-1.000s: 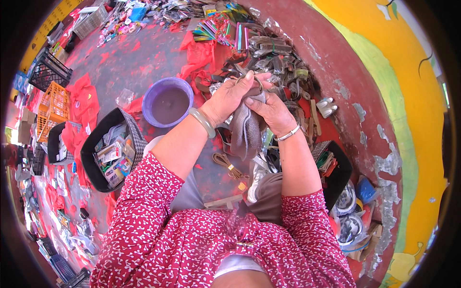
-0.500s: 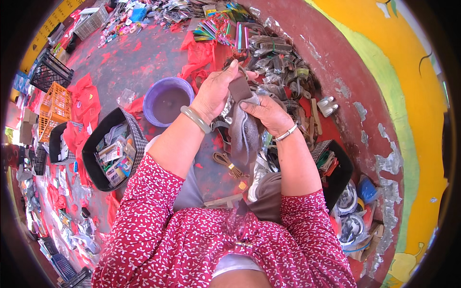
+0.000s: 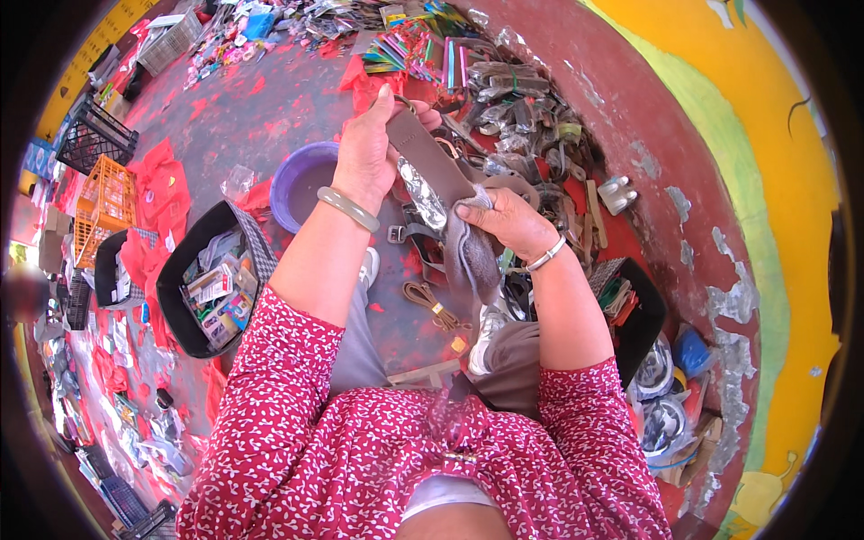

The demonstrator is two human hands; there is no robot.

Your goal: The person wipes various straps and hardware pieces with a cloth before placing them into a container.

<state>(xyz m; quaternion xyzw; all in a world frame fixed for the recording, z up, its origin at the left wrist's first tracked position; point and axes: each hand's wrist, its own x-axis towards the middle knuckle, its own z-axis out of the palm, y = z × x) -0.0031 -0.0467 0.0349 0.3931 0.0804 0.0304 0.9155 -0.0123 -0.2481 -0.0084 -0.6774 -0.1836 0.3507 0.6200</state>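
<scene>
At two hands [image 3: 367, 153] [image 3: 510, 223], one strap [image 3: 427, 162], one cloth [image 3: 472, 256]

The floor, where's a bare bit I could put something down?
The widest bare floor lies beyond the purple basin, bordered by red cloth on the left and colourful packets at the far end. A smaller patch sits between the left leg and the coiled cord. It's crowded along the red wall, where the strap pile lies.

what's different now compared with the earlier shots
The left hand has moved up and left, away from the right hand, so more of the brown strap shows between them. The right hand still grips the grey cloth against the strap. Neither has let go. The purple basin and tied cord stayed put.
</scene>
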